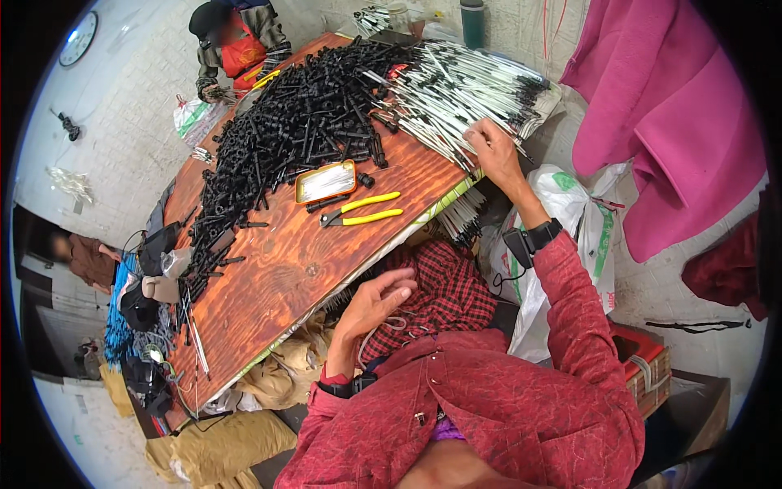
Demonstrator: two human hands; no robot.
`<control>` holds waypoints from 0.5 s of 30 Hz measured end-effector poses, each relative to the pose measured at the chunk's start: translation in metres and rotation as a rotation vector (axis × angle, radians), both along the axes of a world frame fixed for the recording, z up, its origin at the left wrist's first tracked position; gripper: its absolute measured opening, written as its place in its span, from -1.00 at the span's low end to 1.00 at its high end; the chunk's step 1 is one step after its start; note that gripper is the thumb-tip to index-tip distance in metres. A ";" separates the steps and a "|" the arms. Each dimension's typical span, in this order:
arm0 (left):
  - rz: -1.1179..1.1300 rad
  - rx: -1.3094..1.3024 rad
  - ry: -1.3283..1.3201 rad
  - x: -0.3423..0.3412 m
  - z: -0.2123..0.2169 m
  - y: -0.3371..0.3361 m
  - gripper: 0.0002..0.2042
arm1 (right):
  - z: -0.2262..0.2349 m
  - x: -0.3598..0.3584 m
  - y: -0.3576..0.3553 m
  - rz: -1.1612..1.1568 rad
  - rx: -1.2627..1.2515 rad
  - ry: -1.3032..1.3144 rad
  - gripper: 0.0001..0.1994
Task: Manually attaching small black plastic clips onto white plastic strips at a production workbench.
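My right hand (pixel 495 156) reaches over the near edge of a heap of thin white rods (pixel 456 94) with black ends. Its fingers are bent together in a pinch on one of the white rods; the fingertips are partly hidden. My left hand (pixel 373 303) hovers above my lap in front of the table edge, fingers stretched out and apart, holding nothing. On the table lie cutting pliers (pixel 366 210) with yellow handles, jaws pointing left. Behind them sits a small orange-rimmed tray (pixel 326 182) with thin white pieces in it.
A large heap of black plastic parts (pixel 285 114) covers much of the wooden table (pixel 285 269). Across it, another person (pixel 240 45) handles thin pieces. A white sack (pixel 562 196) stands at my right below a pink cloth (pixel 652 106). Brown sacks (pixel 220 444) lie at lower left.
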State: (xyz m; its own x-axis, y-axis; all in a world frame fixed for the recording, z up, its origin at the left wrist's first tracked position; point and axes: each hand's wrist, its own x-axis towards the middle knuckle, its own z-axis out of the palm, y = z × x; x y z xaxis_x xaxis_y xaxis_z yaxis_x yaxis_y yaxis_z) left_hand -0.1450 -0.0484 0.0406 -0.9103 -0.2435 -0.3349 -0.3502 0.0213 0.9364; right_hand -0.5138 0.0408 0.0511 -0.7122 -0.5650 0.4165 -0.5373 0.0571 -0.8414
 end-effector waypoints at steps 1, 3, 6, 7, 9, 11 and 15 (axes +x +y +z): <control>0.040 -0.028 0.048 -0.003 0.007 0.001 -0.48 | -0.002 0.003 0.003 0.065 -0.034 -0.100 -0.77; 0.117 -0.006 0.138 -0.010 0.003 -0.008 -0.47 | -0.009 0.015 0.013 0.114 -0.060 -0.013 -0.80; 0.191 -0.036 0.187 -0.018 0.009 -0.013 -0.41 | -0.003 0.044 0.031 0.161 -0.014 0.269 -0.86; 0.210 -0.015 0.199 -0.018 0.009 -0.013 -0.41 | 0.004 0.058 0.039 0.135 0.023 0.274 -0.86; 0.185 0.010 0.175 -0.022 0.013 -0.010 -0.43 | 0.008 0.076 0.055 0.066 0.100 0.284 -0.87; 0.147 0.036 0.147 -0.020 0.010 -0.006 -0.44 | 0.007 0.080 0.070 0.000 0.166 0.249 -0.85; 0.110 0.060 0.100 -0.015 -0.001 -0.005 -0.46 | 0.005 0.076 0.098 0.067 0.344 0.073 -0.84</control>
